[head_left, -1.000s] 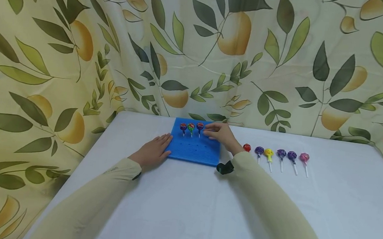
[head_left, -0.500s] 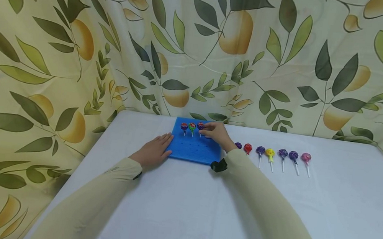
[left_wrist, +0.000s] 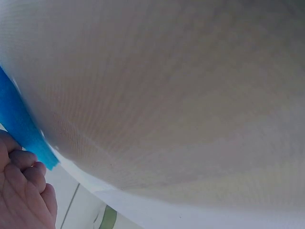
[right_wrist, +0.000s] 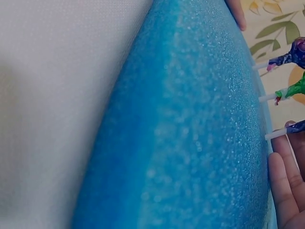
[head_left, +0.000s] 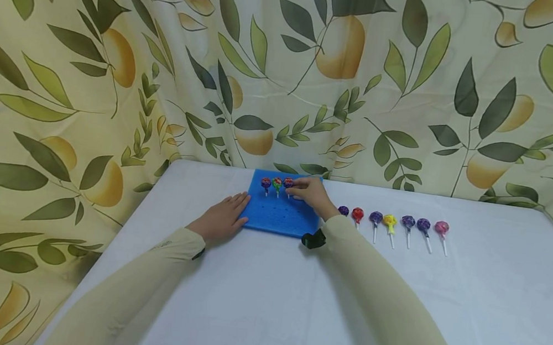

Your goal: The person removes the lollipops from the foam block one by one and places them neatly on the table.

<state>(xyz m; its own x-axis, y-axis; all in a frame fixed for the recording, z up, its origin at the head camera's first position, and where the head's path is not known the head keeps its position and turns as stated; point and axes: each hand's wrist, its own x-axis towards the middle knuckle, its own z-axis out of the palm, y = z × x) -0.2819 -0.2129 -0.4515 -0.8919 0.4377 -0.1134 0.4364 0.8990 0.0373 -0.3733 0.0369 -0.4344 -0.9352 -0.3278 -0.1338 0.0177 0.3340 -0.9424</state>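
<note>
A blue foam board (head_left: 277, 220) lies at the far side of the table, with rows of small holes. Three wrapped lollipops stand upright in its back row: a purple-and-red lollipop (head_left: 266, 183), a green-and-red lollipop (head_left: 277, 183) and another purple-and-red lollipop (head_left: 288, 182). My right hand (head_left: 311, 193) pinches this last one at its wrapped head; the fingers partly cover it. In the right wrist view its white stick (right_wrist: 276, 135) enters the board beside my thumb and fingers. My left hand (head_left: 222, 217) rests with straight fingers on the board's left edge.
Right of the board, several lollipops lie in a row on the white tablecloth, among them a red lollipop (head_left: 357, 214), a yellow lollipop (head_left: 389, 222) and a pink lollipop (head_left: 442, 228). A leaf-patterned curtain (head_left: 285, 84) hangs behind the table.
My right hand has moved left from beside the third lollipop onto it. Another purple lollipop in the row has come into sight behind the right sleeve. The left hand stays put.
</note>
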